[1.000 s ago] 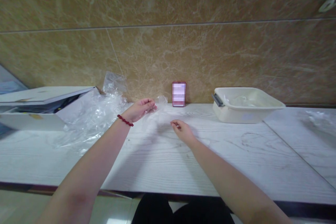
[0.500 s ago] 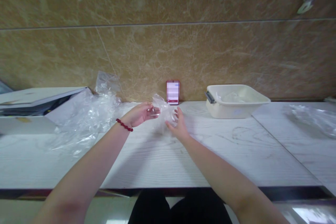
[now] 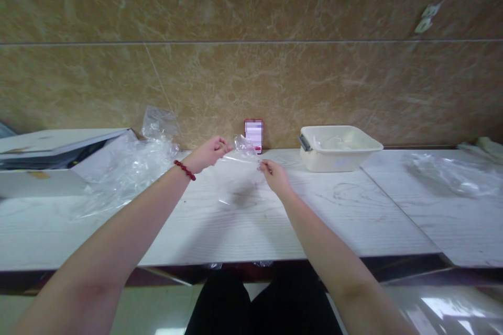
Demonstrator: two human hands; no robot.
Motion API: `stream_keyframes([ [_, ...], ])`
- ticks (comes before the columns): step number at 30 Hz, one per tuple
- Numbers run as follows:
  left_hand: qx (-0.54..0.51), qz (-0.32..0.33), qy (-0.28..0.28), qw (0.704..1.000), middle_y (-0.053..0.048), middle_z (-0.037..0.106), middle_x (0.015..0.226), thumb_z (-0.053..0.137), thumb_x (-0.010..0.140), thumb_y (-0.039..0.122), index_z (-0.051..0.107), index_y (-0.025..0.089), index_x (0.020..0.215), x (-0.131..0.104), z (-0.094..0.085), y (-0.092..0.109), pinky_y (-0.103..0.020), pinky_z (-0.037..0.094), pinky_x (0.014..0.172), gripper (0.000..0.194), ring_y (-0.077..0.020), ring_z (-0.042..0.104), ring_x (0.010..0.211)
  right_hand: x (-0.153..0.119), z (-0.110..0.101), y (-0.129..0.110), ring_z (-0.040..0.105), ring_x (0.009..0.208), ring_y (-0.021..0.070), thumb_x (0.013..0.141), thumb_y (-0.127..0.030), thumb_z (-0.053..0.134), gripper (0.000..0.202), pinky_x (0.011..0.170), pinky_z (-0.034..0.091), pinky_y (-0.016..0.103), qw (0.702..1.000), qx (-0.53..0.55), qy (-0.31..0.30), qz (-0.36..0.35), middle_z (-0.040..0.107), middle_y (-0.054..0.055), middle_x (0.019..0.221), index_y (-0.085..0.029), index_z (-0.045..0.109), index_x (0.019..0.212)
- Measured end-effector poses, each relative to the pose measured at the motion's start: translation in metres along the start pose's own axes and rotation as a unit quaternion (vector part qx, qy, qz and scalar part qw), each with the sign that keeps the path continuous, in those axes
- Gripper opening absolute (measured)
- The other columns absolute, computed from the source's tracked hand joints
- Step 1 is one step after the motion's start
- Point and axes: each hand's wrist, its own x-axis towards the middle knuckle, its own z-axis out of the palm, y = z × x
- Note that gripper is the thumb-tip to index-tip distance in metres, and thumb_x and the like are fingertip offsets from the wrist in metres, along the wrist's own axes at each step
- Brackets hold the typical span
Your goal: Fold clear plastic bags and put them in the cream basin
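Note:
A clear plastic bag (image 3: 240,174) hangs stretched between my two hands above the white wood-grain table (image 3: 259,230). My left hand (image 3: 211,154), with a red bead bracelet at its wrist, pinches the bag's upper left edge. Across from it, my right hand (image 3: 275,176) has its fingers closed on the bag's right edge. The thin film is see-through, so its lower outline is hard to make out. Just behind the bag, a phone (image 3: 253,135) with a lit screen leans upright against the wall, its lower part partly behind the plastic.
A pile of clear plastic bags (image 3: 133,167) lies left, beside a white box (image 3: 43,183) with dark contents. To the right stands a cream plastic bin (image 3: 334,162) with a grey handle clip. More clear plastic (image 3: 451,175) lies far right. The marble-patterned wall (image 3: 251,73) closes off the back.
The bag was bunched up between my loosely curled hands; now it is spread flat and wide. Both hands have moved to pinch its edges. The view has shifted slightly to the right.

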Motion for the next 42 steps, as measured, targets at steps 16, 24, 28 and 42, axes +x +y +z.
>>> stream_keyframes([
  [16, 0.081, 0.035, -0.106, 0.991, 0.003, 0.056, 0.055, 0.071, 0.047, 0.025, 0.063, 0.018, 0.070, 0.046, -0.020, 0.023, -0.018, 0.034, 0.050, 0.025, -0.0106, 0.050, 0.053, 0.088, -0.042, -0.083, 0.056, 0.061, 0.0132, 0.069, -0.024, 0.058, 0.011, 0.058, 0.047, 0.029, 0.985, -0.112, -0.131, 0.003, 0.057, 0.004, 0.069, -0.013, 0.059, 0.071],
  [24, -0.037, -0.064, 0.001, 0.997, 0.000, 0.056, 0.058, 0.064, 0.056, 0.013, 0.058, 0.016, 0.062, 0.067, -0.027, 0.019, -0.021, 0.040, 0.053, 0.009, -0.0103, 0.052, 0.056, 0.113, -0.041, -0.071, 0.051, 0.058, 0.0083, 0.074, -0.021, 0.050, 0.011, 0.058, 0.046, 0.025, 0.995, -0.051, -0.073, 0.040, 0.056, 0.003, 0.064, -0.012, 0.056, 0.071],
  [28, -0.220, -0.026, 0.047, 0.974, -0.001, 0.054, 0.066, 0.058, 0.064, 0.011, 0.052, 0.015, 0.068, 0.067, -0.017, 0.027, -0.029, 0.045, 0.064, 0.008, -0.0105, 0.053, 0.065, 0.120, -0.051, -0.072, 0.051, 0.063, 0.0087, 0.075, -0.024, 0.047, 0.017, 0.064, 0.042, 0.023, 0.992, -0.122, -0.008, -0.030, 0.058, 0.003, 0.071, -0.012, 0.058, 0.080],
  [42, -0.057, 0.114, 0.038, 0.991, -0.004, 0.059, 0.079, 0.057, 0.066, 0.038, 0.057, 0.018, 0.076, -0.017, 0.039, -0.053, -0.028, 0.039, 0.077, 0.023, -0.0153, 0.052, 0.077, 0.000, -0.035, -0.026, 0.056, 0.083, 0.0134, 0.082, -0.029, 0.039, 0.024, 0.074, 0.041, 0.024, 0.969, -0.153, -0.097, -0.167, 0.063, 0.003, 0.089, -0.020, 0.061, 0.088],
])
